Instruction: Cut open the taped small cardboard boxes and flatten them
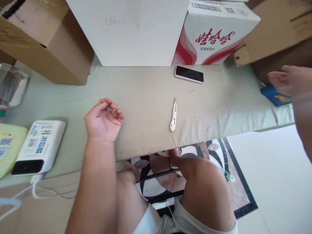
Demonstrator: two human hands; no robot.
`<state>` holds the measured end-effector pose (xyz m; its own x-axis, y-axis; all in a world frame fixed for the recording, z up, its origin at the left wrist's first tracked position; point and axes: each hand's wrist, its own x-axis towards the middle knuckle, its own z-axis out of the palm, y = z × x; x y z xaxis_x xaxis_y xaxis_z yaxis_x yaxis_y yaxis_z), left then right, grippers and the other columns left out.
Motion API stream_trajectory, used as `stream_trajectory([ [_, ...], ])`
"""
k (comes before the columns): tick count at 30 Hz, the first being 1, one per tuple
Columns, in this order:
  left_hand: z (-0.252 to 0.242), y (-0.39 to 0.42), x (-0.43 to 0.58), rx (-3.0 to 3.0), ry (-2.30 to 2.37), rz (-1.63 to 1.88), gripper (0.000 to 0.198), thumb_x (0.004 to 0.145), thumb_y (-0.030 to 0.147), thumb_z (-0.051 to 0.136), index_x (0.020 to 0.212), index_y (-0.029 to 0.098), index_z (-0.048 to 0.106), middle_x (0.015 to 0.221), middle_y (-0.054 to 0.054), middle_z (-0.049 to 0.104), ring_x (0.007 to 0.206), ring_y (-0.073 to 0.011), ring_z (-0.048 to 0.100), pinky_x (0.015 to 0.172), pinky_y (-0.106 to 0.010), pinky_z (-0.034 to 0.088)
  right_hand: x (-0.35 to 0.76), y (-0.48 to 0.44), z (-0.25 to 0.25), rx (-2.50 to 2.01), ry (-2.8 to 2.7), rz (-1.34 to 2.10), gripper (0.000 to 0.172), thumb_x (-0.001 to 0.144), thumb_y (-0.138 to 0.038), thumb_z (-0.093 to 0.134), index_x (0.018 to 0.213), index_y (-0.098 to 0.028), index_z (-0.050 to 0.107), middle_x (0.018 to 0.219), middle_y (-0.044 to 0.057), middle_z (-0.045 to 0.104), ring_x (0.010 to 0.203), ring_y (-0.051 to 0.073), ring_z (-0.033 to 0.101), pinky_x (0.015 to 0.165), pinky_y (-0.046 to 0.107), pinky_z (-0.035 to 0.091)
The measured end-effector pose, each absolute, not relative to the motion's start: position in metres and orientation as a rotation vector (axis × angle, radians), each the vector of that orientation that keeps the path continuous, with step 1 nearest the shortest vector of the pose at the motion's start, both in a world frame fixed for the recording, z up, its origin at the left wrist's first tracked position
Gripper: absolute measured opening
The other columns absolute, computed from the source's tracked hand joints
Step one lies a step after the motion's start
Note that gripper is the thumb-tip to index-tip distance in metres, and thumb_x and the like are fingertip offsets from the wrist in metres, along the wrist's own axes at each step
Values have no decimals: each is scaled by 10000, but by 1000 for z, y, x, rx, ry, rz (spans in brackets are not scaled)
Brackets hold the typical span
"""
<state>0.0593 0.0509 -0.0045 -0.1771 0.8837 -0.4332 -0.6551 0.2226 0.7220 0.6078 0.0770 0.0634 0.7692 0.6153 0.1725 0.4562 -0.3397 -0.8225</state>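
Fingers (116, 114) of the left hand (102, 123) curl inward, palm up, and seem to pinch a thin sliver (114, 110) — too small to name. White clipper tool (173, 116) lies on the cloth (146, 87) to that hand's right, by the near edge, long axis near-to-far, tip pointing far. Right hand (284, 81) — loosely spread, holding nothing — hangs far right, well apart. Left hand is nearer.

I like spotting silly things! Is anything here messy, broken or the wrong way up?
Only the red-and-white box behind the phone: its lettering reads upside down from here. Nothing looks spilled or broken.
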Motion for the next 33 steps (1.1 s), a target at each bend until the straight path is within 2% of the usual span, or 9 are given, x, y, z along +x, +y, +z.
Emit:
stream_trajectory([
  [2, -8, 55, 54, 321, 1030, 1399, 113, 789, 186, 541, 706, 223, 608, 567, 7, 572, 468, -107, 537, 436, -234, 460, 598, 102, 61, -2033, -622, 344, 366, 899, 6, 500, 582, -176, 495, 1063, 260, 744, 1015, 237, 773, 776, 414, 571],
  [7, -9, 59, 49, 275, 976, 1428, 82, 767, 202, 574, 706, 220, 626, 577, 10, 561, 470, -98, 543, 437, -222, 462, 553, 106, 34, -2066, -578, 627, 310, 891, -13, 601, 637, -187, 563, 673, 138, 698, 707, 166, 747, 719, 375, 587],
  [14, -2, 45, 38, 270, 866, 1482, 200, 645, 42, 548, 741, 215, 582, 587, 48, 556, 461, -70, 532, 450, -175, 453, 449, 96, 25, -2012, -1044, 1032, 66, 900, -139, 697, 838, -162, 699, 821, 131, 761, 722, 169, 737, 826, 385, 612],
  [18, 4, 34, 24, 231, 792, 1552, 254, 565, 21, 511, 737, 205, 549, 566, 68, 481, 444, -52, 484, 452, -157, 410, 349, 116, 28, -1865, -1593, 956, 60, 808, -166, 775, 849, -190, 738, 798, 58, 745, 767, 191, 695, 942, 471, 586],
  [23, 9, 27, 12, 192, 750, 1581, 293, 498, 17, 515, 732, 189, 552, 595, 68, 448, 467, -51, 465, 471, -163, 398, 198, 145, 45, -1393, -2259, 691, 220, 851, -163, 640, 1041, -196, 745, 1185, 101, 719, 1008, 248, 715, 1016, 484, 566],
  [25, 8, 27, 7, 194, 747, 1593, 290, 500, 21, 527, 737, 186, 553, 605, 67, 434, 475, -52, 457, 474, -165, 390, 143, 156, 53, -1193, -2366, 655, 312, 846, -130, 609, 1129, -188, 727, 1385, 121, 620, 1134, 248, 695, 1060, 445, 557],
  [28, 7, 29, 2, 200, 749, 1598, 263, 511, 48, 541, 736, 184, 554, 611, 63, 417, 480, -56, 449, 484, -176, 389, 78, 172, 59, -1096, -2403, 669, 388, 826, -84, 596, 1192, -165, 697, 1621, 123, 396, 1407, 278, 542, 1168, 427, 494],
  [30, 6, 31, 0, 203, 753, 1591, 239, 515, 75, 548, 729, 181, 562, 617, 55, 427, 487, -60, 455, 492, -186, 387, 49, 181, 59, -1074, -2441, 712, 441, 824, -79, 599, 1250, -161, 673, 1695, 101, 287, 1401, 282, 550, 1190, 445, 478],
  [33, 5, 33, -1, 237, 775, 1580, 196, 529, 128, 568, 719, 173, 581, 615, 44, 447, 493, -69, 462, 507, -202, 371, 27, 191, 53, -1020, -2496, 694, 512, 817, -66, 593, 1319, -151, 645, 1692, 86, 328, 1322, 265, 612, 1176, 428, 484],
])
